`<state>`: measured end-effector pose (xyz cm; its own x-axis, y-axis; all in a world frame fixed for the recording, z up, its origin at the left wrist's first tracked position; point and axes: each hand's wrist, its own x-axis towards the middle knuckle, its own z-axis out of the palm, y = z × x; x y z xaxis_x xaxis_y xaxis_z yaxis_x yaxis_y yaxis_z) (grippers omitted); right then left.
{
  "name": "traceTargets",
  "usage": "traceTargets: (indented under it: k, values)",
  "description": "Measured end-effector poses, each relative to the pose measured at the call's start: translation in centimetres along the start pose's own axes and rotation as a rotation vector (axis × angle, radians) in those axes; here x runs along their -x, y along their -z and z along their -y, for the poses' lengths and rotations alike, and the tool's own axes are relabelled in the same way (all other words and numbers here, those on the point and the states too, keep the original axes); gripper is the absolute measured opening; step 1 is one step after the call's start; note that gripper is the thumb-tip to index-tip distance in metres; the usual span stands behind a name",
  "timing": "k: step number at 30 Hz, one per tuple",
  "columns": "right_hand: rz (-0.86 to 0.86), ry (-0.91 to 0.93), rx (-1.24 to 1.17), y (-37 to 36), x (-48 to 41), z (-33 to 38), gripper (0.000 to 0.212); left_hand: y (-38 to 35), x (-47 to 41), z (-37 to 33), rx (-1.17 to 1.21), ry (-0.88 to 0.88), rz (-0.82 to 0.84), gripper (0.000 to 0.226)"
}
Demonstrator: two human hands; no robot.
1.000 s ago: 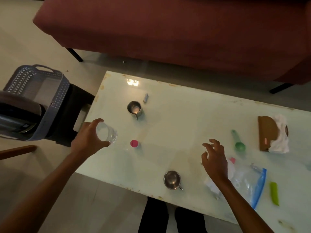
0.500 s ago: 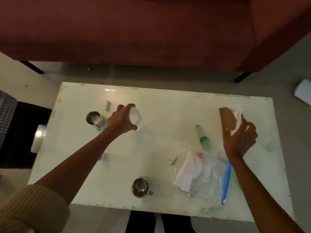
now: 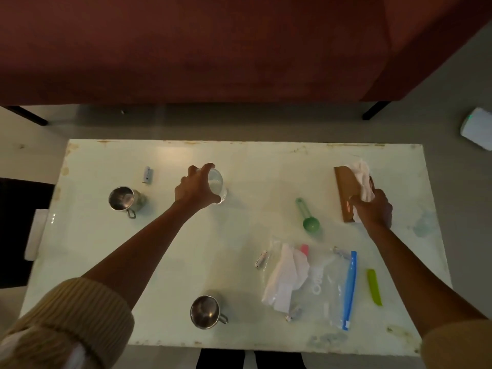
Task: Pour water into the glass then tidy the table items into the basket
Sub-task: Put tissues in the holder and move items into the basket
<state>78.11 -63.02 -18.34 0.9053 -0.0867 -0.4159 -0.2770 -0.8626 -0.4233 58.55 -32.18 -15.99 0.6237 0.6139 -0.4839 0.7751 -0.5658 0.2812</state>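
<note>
The left hand (image 3: 197,186) grips the glass (image 3: 217,186); the right hand (image 3: 372,209) closes on the cloth (image 3: 360,177). Keeping the glass upright should avoid spills.

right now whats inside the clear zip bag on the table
Through the clear zip bag a small white ring shows. A crumpled white tissue covers its left part, hiding anything there.

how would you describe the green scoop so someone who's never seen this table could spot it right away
On the pale table before the dark red sofa, look right of centre, between the left hand on the glass and the right hand. The green scoop lies there alone: round bowl, short handle, darker than the lime strip.
</note>
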Motion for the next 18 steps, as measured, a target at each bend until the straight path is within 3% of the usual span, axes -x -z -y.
traceTargets:
  k: [7, 12, 18]
  values:
    - [-0.127, 0.003, -0.122, -0.4, 1.6, 3.3, 0.055, -0.2, -0.2, 0.4, -0.05, -0.006, 0.014, 0.085]
    - [-0.12, 0.15, -0.099, -2.4, 4.4, 7.9, 0.047, -0.1, 0.0, 1.0, -0.062, -0.019, 0.005, 0.086]
    - [-0.037, 0.226, 0.014, -7.4, 9.3, 10.4, 0.053, -0.3, 0.4, 1.7, -0.075, -0.073, -0.015, 0.09]
